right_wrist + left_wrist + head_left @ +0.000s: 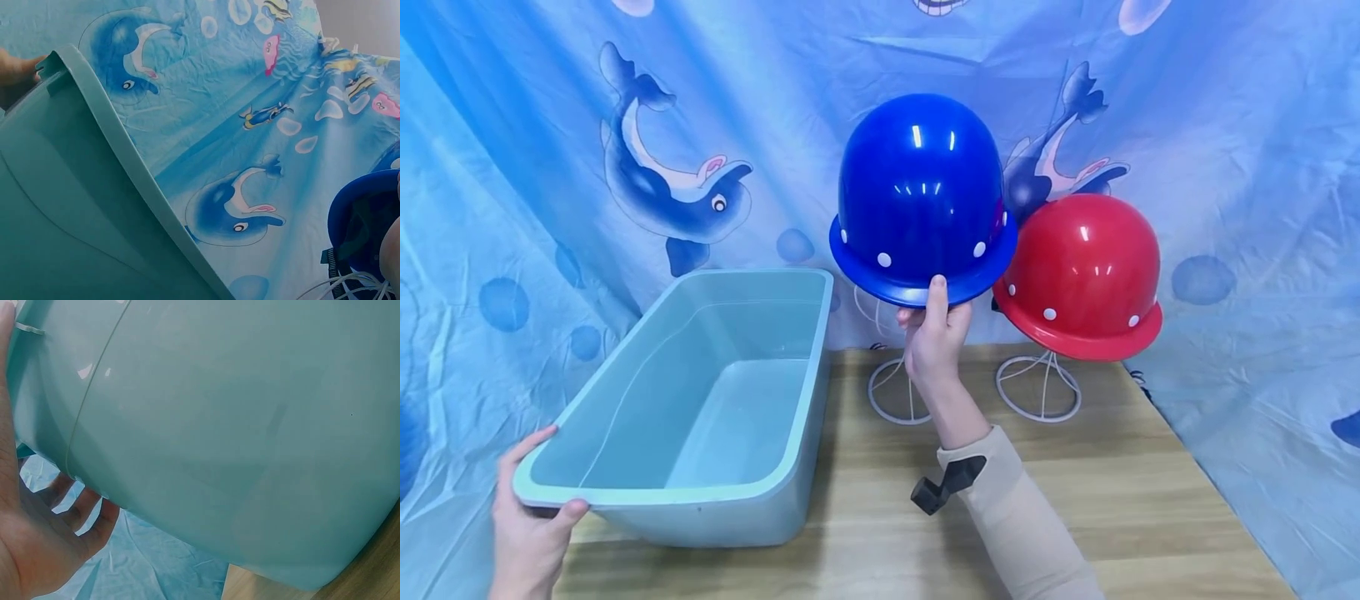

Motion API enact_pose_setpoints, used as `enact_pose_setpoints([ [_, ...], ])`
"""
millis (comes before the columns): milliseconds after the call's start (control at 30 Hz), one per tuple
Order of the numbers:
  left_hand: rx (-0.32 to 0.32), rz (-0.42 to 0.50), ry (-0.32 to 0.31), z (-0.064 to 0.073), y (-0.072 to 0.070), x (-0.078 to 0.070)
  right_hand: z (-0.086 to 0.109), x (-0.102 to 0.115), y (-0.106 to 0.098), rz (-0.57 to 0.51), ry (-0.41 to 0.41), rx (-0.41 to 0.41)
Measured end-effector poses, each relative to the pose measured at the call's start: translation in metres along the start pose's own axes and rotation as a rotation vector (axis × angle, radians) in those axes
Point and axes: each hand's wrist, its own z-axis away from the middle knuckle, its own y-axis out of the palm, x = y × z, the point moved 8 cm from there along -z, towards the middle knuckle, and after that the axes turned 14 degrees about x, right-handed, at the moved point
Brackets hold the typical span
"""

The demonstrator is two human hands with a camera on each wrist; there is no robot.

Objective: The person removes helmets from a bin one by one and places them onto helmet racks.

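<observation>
My right hand (936, 337) holds a blue hard hat (921, 183) by its brim, with the thumb on top and the other fingers underneath. Below the hat a white wire stand (901, 421) shows its ring base on the table; whether the hat still touches the stand, I cannot tell. In the right wrist view the underside of the blue hat (356, 194) appears at the right edge. At the lower left, my left hand (531, 533) grips the near left corner of a pale teal plastic tub (816, 392), thumb over the rim. Inside, the tub is bare.
A red hard hat (1082, 275) sits on another white wire stand (1037, 417), right of the blue one. Everything stands on a wood-grain table (1075, 500). Behind hangs a blue curtain (782, 125) with dolphin prints. A black strap mount (951, 483) circles my right wrist.
</observation>
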Motion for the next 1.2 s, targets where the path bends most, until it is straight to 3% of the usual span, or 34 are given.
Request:
enact_pose_setpoints([
  [400, 0.031, -0.015, -0.013, 0.001, 0.0, 0.008, 0.012, -0.006, -0.01, -0.006, -0.002, -0.03],
  [900, 0.002, -0.029, 0.011, 0.003, -0.002, 0.0, 0.02, -0.021, -0.014, -0.039, 0.024, -0.075],
  [1200, -0.001, -0.054, -0.047, 0.002, -0.001, 0.003, 0.022, -0.024, -0.016, -0.022, 0.028, -0.062],
])
